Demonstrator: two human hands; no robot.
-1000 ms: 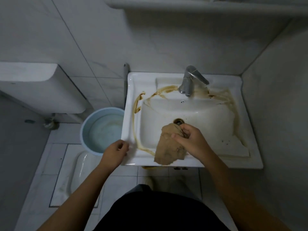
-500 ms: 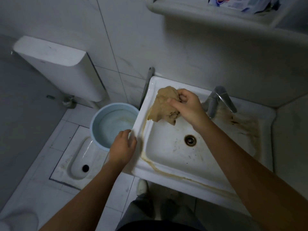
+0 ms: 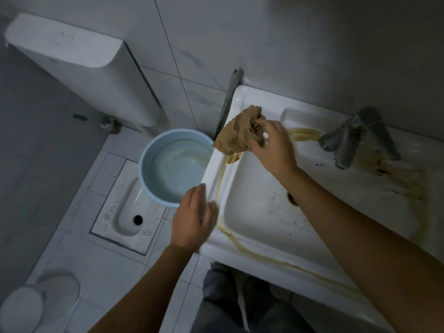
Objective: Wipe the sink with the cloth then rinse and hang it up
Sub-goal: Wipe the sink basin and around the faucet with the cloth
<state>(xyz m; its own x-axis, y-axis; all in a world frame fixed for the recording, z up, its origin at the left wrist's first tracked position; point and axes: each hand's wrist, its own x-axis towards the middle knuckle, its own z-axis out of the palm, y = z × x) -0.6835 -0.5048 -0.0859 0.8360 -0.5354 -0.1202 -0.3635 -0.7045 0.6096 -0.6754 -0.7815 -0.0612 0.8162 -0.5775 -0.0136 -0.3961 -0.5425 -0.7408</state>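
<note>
Right hand fingers pinch the crumpled tan cloth at the stained white ceramic sink rim's back-left corner. Left hand, fingers together, rests on the left edge. No legible writing.

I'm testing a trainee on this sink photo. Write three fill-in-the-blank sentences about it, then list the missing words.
1. The right hand holds the brown cloth over the sink's back ____ corner.
2. The left hand rests on the sink's left ____.
3. On the floor beside the sink stands a light blue ____.

Missing words: left; rim; bucket
</note>
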